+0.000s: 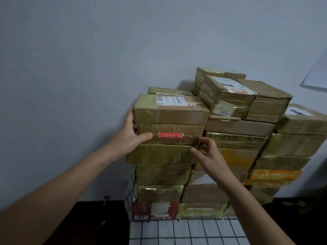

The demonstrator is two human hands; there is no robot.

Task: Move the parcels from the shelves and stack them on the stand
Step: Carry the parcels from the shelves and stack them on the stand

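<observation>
Against the wall [88, 50], along the far edge of the stand [185, 232], taped cardboard parcels rise in several close columns. The stand's top is white with a dark grid of lines, and its near part lies bare. At the stand's far left corner stands the column the person works on. Second from its top sits the red-label parcel [177, 129], a brown box with a red sticker across its front. A white-label parcel [169, 110] lies directly on it, and a tape-wrapped parcel [159, 153] lies directly beneath.

The left grip [130, 137] holds the red-label parcel at its left end: the thumb presses flat on the front face, touching the sticker's left edge, while the fingers reach round the side, out of sight. The right grip [210, 156] is at the parcel's lower right front corner, fingers bent with the tips on the cardboard and the thumb stretched left along the box below; I cannot tell whether it has a real hold.

A dark red parcel [154, 210] forms the base of that column. Orange-taped parcels [276, 175] show in the right-hand columns. A paper sheet [316, 75] hangs on the wall at the right.
</observation>
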